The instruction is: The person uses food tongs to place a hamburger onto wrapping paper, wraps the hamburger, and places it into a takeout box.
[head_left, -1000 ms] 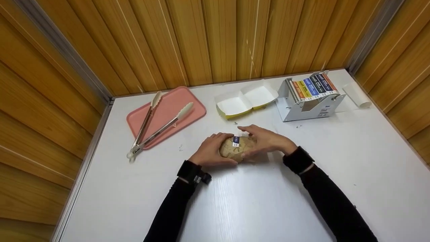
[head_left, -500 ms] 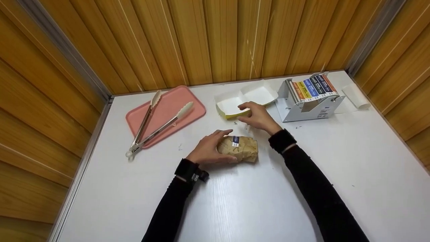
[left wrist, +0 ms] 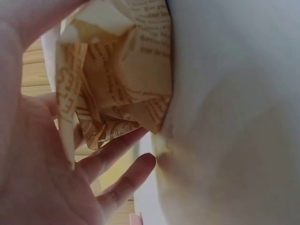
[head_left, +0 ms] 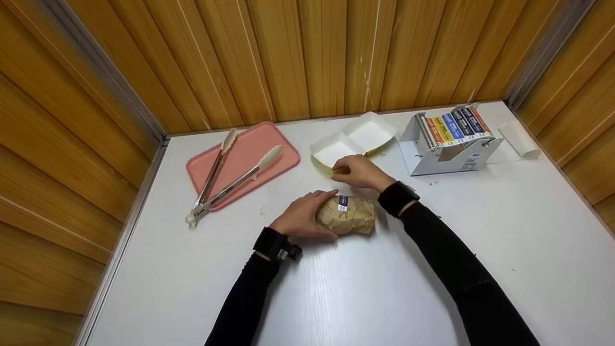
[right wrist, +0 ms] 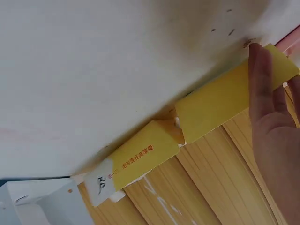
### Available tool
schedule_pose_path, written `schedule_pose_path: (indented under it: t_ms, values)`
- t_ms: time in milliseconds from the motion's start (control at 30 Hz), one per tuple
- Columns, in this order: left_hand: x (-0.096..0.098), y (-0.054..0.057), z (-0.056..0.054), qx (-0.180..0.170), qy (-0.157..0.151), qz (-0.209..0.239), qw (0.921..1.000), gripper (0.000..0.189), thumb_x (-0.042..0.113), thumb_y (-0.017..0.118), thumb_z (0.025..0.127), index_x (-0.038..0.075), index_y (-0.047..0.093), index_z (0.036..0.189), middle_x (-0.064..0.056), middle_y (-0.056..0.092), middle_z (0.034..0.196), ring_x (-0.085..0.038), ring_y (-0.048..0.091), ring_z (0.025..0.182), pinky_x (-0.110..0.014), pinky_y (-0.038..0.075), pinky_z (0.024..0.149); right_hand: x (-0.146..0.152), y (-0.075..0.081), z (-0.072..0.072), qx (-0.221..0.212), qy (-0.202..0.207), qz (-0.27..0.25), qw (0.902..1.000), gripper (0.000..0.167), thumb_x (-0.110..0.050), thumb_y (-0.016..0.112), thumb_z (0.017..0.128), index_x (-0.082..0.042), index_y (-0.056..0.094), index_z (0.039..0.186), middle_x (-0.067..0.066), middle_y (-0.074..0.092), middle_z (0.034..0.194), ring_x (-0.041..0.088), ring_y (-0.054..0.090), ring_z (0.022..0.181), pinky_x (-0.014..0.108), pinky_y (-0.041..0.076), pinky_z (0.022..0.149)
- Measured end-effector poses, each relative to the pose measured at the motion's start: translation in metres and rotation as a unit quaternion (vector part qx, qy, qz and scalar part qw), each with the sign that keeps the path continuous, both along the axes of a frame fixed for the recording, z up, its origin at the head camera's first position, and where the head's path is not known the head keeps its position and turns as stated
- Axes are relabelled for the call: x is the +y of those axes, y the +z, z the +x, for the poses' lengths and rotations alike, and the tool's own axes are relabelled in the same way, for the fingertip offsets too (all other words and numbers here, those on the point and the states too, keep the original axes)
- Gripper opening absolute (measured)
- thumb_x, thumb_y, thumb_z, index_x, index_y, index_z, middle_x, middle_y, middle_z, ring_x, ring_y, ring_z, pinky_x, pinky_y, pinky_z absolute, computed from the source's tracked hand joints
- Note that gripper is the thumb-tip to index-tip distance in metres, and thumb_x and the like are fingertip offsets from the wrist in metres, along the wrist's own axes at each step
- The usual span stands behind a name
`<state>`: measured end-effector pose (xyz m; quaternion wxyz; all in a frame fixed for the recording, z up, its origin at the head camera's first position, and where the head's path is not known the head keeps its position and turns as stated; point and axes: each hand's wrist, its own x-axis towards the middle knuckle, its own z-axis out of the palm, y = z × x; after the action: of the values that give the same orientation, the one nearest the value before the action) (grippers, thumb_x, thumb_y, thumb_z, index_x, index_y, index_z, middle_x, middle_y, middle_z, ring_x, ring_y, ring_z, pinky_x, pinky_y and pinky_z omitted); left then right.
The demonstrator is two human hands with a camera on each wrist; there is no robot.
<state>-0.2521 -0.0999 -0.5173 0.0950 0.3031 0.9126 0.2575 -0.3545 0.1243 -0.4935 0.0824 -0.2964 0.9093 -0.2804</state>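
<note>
A paper-wrapped burger (head_left: 353, 220) lies on the table, its brown printed paper hiding what is inside. On top sits a blue and white label (head_left: 342, 203). My left hand (head_left: 299, 216) cups the left end, thumb on the near side and fingers on the far side. Loose paper folds (left wrist: 136, 65) face the palm in the left wrist view. Beyond the burger stands an open two-part paper box (head_left: 370, 135), white inside and yellow outside. My right hand (head_left: 360, 172) pinches its near wall; in the right wrist view the thumb presses the yellow outside (right wrist: 215, 105).
A pink tray (head_left: 250, 137) at the back left carries metal tongs (head_left: 235, 183) with pale tips, their hinge end over the tray's edge. A label dispenser (head_left: 451, 139) with several coloured rolls stands back right, beside a white paper roll (head_left: 521, 139). Wooden walls (head_left: 307, 57) border the table.
My right hand has let go of the burger, moved up to the box and taken hold of its near wall. My left hand has stayed around the burger.
</note>
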Motion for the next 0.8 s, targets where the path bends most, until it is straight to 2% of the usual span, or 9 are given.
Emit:
schedule_pose_path:
  t_ms: [200,300,600,800]
  values:
    - [0.002,-0.001,0.002,-0.015,-0.004,0.009,0.9998,0.112,0.055,0.093,0.068,0.025,0.037,0.161,0.001,0.053,0.148,-0.02,0.052,0.135,-0.045,0.045,0.113,0.018,-0.005,0.007,0.039,-0.004,-0.029,0.9988,0.024,-0.027,0.078,0.093,-0.003,0.075,0.098,0.012,0.074,0.095,0.028,0.067,0.091,0.042,0.054,0.085]
    - [0.001,-0.001,0.002,-0.023,-0.002,0.01,0.9997,0.111,0.054,0.094,0.067,0.027,0.038,0.16,0.001,0.052,0.15,-0.021,0.051,0.137,-0.045,0.043,0.115,0.028,-0.009,0.012,0.047,-0.011,-0.049,0.9976,0.018,-0.02,0.081,0.09,-0.004,0.074,0.091,0.011,0.071,0.091,0.027,0.065,0.088,0.04,0.051,0.081]
    - [0.001,0.001,0.004,-0.044,0.003,0.018,0.9989,0.108,0.053,0.096,0.065,0.028,0.042,0.156,0.003,0.052,0.148,-0.019,0.052,0.133,-0.044,0.047,0.111,0.058,-0.016,0.022,0.064,-0.004,-0.052,0.9966,0.012,-0.008,0.078,0.088,-0.002,0.072,0.098,0.015,0.07,0.102,0.034,0.067,0.099,0.052,0.053,0.094]
    - [0.001,0.001,0.004,-0.036,0.0,0.019,0.9992,0.107,0.053,0.096,0.065,0.028,0.043,0.155,0.003,0.054,0.144,-0.018,0.054,0.129,-0.042,0.049,0.108,0.067,-0.016,0.024,0.057,-0.001,-0.059,0.9966,0.015,-0.012,0.078,0.09,-0.002,0.072,0.099,0.015,0.07,0.104,0.036,0.066,0.102,0.054,0.052,0.096]
